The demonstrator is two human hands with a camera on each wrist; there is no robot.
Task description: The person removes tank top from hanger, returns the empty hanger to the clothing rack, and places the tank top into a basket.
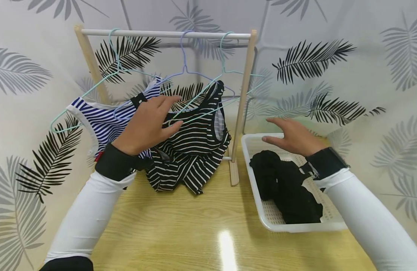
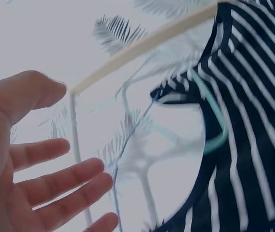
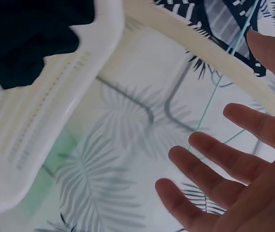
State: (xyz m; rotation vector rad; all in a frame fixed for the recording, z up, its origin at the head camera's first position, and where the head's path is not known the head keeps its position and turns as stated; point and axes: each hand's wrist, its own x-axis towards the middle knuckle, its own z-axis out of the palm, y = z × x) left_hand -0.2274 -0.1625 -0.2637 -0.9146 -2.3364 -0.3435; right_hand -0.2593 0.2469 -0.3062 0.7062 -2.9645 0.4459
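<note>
My left hand (image 1: 149, 122) is in front of the hanging clothes, fingers spread and relaxed, holding nothing. Behind it hangs a black-and-white striped garment (image 1: 194, 131) on a purple hanger (image 1: 184, 60). To its left is a blue-and-white striped top (image 1: 108, 122) with a green hanger (image 1: 90, 90), partly hidden by the left hand and forearm. Another green hanger (image 1: 223, 56) hangs bare near the right post, overlapping the black striped garment. Over the far rim of a white basket (image 1: 296, 227), my right hand (image 1: 296, 137) is empty, its fingers apart in the right wrist view.
A drying rack with a pale rail (image 1: 154, 34) and wooden posts (image 1: 247, 86) stands on the wooden table (image 1: 181, 226). Black clothing (image 1: 286, 188) lies in the basket, right of the rack. Leaf-patterned cloth (image 1: 330, 22) hangs behind.
</note>
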